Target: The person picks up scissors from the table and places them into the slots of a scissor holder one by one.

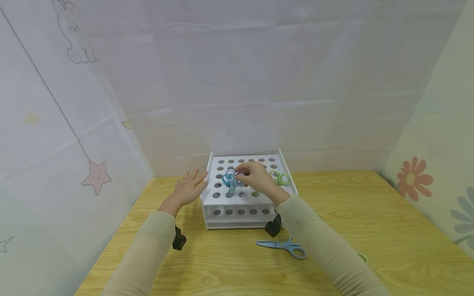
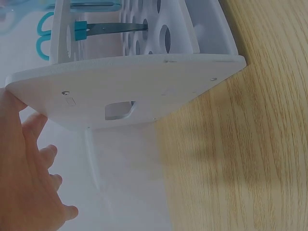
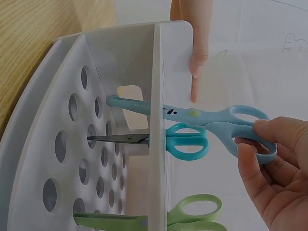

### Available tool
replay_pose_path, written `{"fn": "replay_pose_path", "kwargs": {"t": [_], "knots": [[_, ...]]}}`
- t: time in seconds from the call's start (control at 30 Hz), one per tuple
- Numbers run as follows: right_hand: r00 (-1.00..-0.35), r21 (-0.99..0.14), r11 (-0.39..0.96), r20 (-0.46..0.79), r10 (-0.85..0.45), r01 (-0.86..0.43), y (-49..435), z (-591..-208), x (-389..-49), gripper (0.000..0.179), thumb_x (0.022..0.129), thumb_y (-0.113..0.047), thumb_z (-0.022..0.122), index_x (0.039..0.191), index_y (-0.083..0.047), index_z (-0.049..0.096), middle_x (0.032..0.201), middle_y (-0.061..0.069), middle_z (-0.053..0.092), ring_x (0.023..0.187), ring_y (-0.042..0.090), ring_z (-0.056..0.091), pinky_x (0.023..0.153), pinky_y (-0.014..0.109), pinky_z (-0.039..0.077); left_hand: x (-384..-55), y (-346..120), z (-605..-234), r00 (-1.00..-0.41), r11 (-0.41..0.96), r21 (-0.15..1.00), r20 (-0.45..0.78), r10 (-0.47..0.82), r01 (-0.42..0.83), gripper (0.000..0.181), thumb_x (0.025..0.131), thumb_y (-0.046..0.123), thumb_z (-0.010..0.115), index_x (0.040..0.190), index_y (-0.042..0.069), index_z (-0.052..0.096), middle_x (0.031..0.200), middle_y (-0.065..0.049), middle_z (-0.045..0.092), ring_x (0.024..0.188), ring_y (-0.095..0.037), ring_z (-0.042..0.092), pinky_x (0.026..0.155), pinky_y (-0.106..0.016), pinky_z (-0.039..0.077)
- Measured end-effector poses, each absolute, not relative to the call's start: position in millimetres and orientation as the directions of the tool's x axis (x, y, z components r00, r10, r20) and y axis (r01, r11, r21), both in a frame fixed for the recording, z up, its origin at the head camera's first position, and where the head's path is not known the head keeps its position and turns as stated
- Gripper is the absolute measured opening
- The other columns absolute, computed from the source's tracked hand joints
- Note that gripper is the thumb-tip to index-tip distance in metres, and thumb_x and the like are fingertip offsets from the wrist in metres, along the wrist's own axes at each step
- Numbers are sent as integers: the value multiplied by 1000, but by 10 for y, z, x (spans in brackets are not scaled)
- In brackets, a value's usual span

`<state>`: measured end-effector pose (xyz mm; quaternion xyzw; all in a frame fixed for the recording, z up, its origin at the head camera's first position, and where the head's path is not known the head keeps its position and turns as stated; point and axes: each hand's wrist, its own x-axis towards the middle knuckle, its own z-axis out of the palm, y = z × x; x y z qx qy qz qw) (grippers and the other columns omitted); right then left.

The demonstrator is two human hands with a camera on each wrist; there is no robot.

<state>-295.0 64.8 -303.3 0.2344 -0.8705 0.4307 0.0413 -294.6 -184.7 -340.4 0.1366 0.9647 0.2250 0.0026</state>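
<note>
My right hand (image 1: 257,176) pinches one handle ring of light blue scissors (image 3: 192,115) between thumb and fingers. Their sheathed blade passes down through a hole in the top board of a white rack (image 1: 242,201), its tip above the lower holed board. Beside them, teal scissors (image 3: 185,139) stand in the rack, blades pointing down to a lower hole. Green scissors (image 3: 110,221) stand there too, their handles (image 1: 282,181) above the board on the right. My left hand (image 1: 189,189), fingers straight and spread, touches the top edge of the rack's left side wall (image 2: 144,91).
Another pair of light blue scissors (image 1: 274,244) lies on the wooden table (image 1: 222,263) in front of the rack. A yellow-green curved piece (image 1: 363,257) shows from behind my right sleeve. Printed cloth (image 1: 229,82) hangs behind and along both sides.
</note>
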Motion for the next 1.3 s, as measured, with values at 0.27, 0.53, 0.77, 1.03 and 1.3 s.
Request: {"fn": "replay_pose_path", "kwargs": {"t": [0.27,0.53,0.77,1.03,1.3], "knots": [[-883,-700,552,270,-383,-454,588,-3072,-2946,21,85,-11,66,105,-4,67,90,3,68,56,11,58,51,24,46,-2962,-1844,-3410,-962,863,431,62,264,265,54,99,44,27,147,19,26,152,-13,5,135,-40,-8,97,-66,-6],[-882,-729,521,252,-399,-444,540,-3158,-2960,19,85,-9,65,103,-3,67,93,5,68,65,16,61,56,26,51,-2950,-1841,-3398,-962,865,425,61,266,266,54,99,43,27,147,18,26,152,-14,4,135,-40,-8,98,-66,-6],[-893,-739,530,223,-390,-416,513,-3194,-2943,19,85,-10,66,103,-4,68,90,3,68,63,22,63,54,25,49,-2943,-1839,-3395,-963,864,431,57,263,261,54,99,44,27,147,20,25,153,-13,4,135,-39,-9,98,-65,-6],[-895,-745,530,205,-396,-405,507,-3243,-2936,19,85,-10,66,103,-5,68,89,2,68,59,14,61,55,24,50,-2954,-1847,-3406,-963,861,437,49,266,261,54,99,44,27,147,20,24,153,-13,3,135,-39,-10,98,-65,-7],[-900,-758,525,185,-395,-387,494,-3267,-2928,18,85,-10,66,102,-5,68,85,0,67,59,18,61,52,26,50,-2950,-1835,-3407,-963,857,444,52,266,261,54,99,44,27,147,20,25,153,-12,4,135,-38,-10,98,-65,-7]]}}
